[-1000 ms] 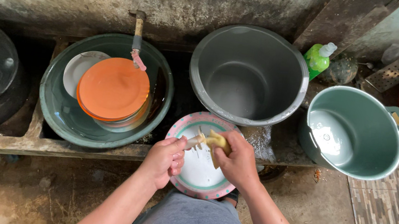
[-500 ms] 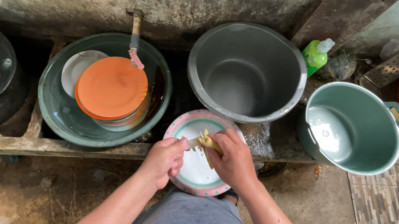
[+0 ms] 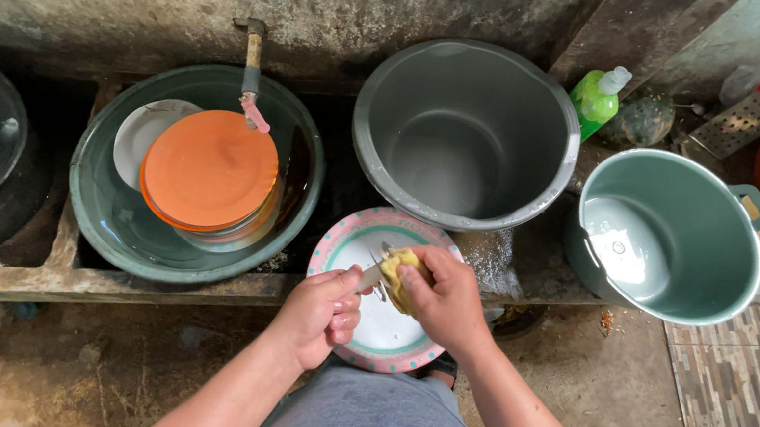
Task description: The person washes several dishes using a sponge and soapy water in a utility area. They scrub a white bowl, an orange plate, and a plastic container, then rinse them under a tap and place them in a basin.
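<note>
- Head view, looking down: both hands meet over a plate (image 3: pixel 382 338), white with a pink, dotted rim, just in front of the ledge (image 3: pixel 93 282).
- Left hand (image 3: pixel 319 312) is curled shut around the handle of a small utensil (image 3: pixel 371 275); its metal end points at the sponge.
- Right hand (image 3: pixel 445 297) grips a yellow sponge (image 3: pixel 400 268), pressed to the utensil's end above the plate.
- Behind the ledge's left part, a green basin (image 3: pixel 104 204) holds an orange plate (image 3: pixel 210 170) stacked on others, under a tap (image 3: pixel 251 62).
- Grey tub (image 3: pixel 466 131) sits behind the plate, just beyond the hands.
- Green bucket (image 3: pixel 669 234) stands at right, a soap bottle (image 3: pixel 597 97) behind it.
</note>
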